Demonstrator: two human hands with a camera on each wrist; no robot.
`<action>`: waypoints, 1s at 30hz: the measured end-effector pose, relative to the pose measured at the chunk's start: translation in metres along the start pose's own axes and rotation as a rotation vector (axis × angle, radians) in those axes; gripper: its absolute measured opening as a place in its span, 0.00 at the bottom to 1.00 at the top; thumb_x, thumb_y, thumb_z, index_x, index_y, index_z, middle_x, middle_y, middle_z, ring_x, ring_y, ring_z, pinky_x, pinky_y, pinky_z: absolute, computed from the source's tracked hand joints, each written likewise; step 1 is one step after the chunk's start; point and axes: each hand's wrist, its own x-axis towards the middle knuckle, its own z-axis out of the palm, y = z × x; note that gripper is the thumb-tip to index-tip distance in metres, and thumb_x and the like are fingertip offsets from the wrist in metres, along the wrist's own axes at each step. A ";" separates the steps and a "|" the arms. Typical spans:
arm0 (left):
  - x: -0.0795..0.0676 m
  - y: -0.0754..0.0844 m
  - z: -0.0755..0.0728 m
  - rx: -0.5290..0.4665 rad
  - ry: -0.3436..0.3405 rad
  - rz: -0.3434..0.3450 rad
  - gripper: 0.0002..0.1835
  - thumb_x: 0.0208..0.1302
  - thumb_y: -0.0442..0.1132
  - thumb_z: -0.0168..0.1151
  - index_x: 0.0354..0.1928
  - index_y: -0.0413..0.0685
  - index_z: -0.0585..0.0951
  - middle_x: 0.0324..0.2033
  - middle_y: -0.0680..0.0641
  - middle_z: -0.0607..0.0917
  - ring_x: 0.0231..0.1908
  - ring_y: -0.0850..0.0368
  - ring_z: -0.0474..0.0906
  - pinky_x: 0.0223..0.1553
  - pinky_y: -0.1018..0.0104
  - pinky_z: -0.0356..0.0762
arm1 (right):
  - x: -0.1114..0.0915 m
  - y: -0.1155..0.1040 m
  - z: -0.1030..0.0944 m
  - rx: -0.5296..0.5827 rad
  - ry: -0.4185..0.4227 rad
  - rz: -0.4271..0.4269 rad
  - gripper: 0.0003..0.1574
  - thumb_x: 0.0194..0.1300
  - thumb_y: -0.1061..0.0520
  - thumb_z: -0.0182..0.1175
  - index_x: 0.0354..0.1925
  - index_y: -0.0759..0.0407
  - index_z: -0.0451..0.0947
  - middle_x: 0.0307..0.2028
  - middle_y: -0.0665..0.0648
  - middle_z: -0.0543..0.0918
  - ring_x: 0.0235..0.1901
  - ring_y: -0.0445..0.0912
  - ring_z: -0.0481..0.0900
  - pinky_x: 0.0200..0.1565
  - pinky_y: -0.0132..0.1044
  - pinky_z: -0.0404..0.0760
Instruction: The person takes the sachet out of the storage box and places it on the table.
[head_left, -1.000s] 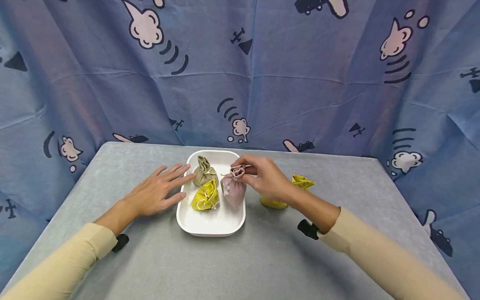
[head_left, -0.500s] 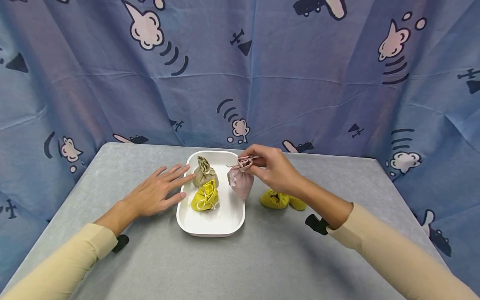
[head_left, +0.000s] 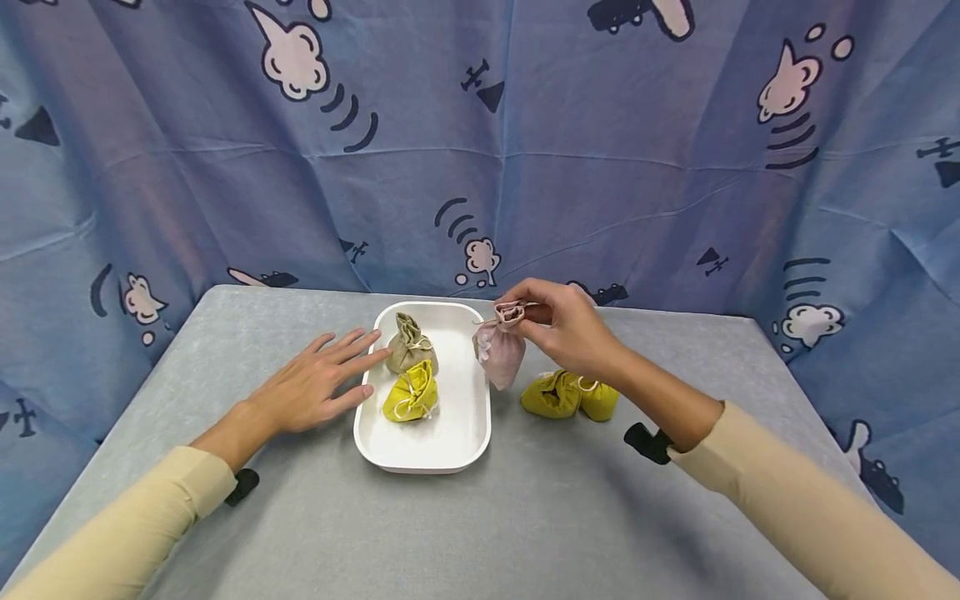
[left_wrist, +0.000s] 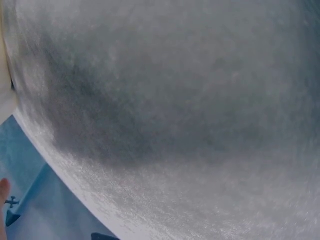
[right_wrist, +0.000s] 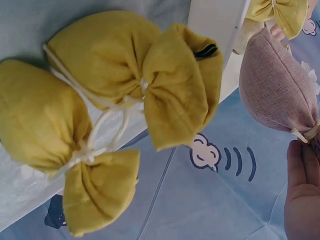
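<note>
My right hand (head_left: 566, 329) pinches the gathered neck of a pink drawstring pouch (head_left: 501, 354), which hangs above the tray's right rim; the right wrist view also shows the pink pouch (right_wrist: 277, 82). With fingers spread, my left hand (head_left: 318, 383) lies at the left rim of the white tray (head_left: 450, 446), its fingertips close to a beige drawstring pouch (head_left: 408, 350). In front of that one, a yellow pouch (head_left: 411, 393) sits in the tray. Right of the tray, two more yellow pouches stand side by side on the table, one nearer (head_left: 551, 396) and one farther right (head_left: 598, 402).
A grey cloth covers the table (head_left: 450, 533). Behind it hangs a blue patterned curtain (head_left: 480, 150). Mostly grey cloth (left_wrist: 175, 100) fills the left wrist view.
My right hand has moved right and slightly up with the pink pouch, from over the tray to its right rim. Both yellow pouches beside the tray now show more. The left hand stays put.
</note>
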 end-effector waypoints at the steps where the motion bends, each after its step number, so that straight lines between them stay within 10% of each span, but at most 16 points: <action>1: 0.000 0.000 0.000 0.000 -0.001 -0.001 0.30 0.68 0.61 0.39 0.70 0.67 0.57 0.70 0.53 0.53 0.69 0.51 0.49 0.63 0.41 0.48 | 0.000 0.000 -0.001 -0.005 0.005 0.000 0.14 0.56 0.73 0.60 0.42 0.64 0.77 0.39 0.57 0.82 0.40 0.45 0.83 0.39 0.32 0.80; 30: 0.001 0.001 0.001 -0.002 -0.003 0.000 0.30 0.68 0.61 0.38 0.70 0.68 0.55 0.71 0.54 0.52 0.69 0.52 0.48 0.62 0.41 0.48 | -0.019 0.031 0.007 -0.075 -0.017 0.148 0.10 0.56 0.74 0.59 0.38 0.67 0.78 0.37 0.60 0.81 0.40 0.50 0.82 0.42 0.31 0.79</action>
